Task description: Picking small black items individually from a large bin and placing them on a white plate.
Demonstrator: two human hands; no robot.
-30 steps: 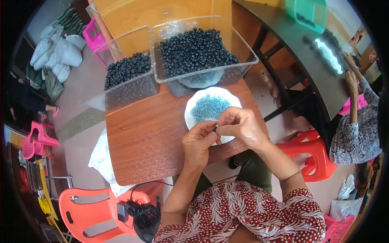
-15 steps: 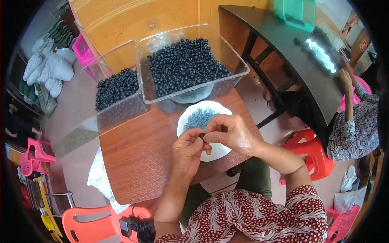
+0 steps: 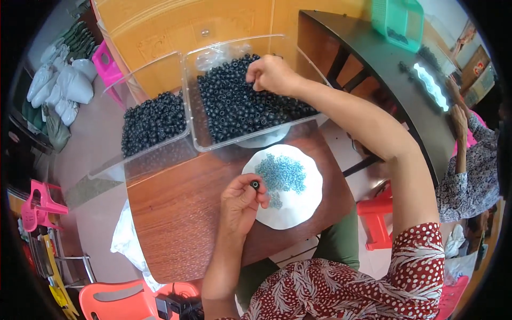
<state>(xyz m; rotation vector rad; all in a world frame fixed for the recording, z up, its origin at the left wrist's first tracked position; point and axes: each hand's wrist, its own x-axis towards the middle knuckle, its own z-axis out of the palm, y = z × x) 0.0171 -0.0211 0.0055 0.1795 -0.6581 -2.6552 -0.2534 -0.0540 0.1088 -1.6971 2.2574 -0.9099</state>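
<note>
One black ring (image 3: pixel 255 185) is being pinched by the left hand (image 3: pixel 238 207), fingertips closed. Farther off, towards its one o'clock, the clear bin (image 3: pixel 229 141) is apparently being picked through by the right hand (image 3: pixel 273 76), fingers curled, any hold untellable; a light pinch seems called for.

Left grip (image 3: pixel 240 205) pinched, right grip (image 3: pixel 274 76) curled, right arm (image 3: pixel 368 120) outstretched

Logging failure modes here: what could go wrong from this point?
1. The black ring-shaped piece is pinched in the left hand; a slip could drop it, perhaps onto the white plate close by.
2. The right hand is in the larger clear bin among loose black pieces; it might grab several or scatter some.
3. Small blue beads lie loose on the plate; a knock could spill them.
</note>
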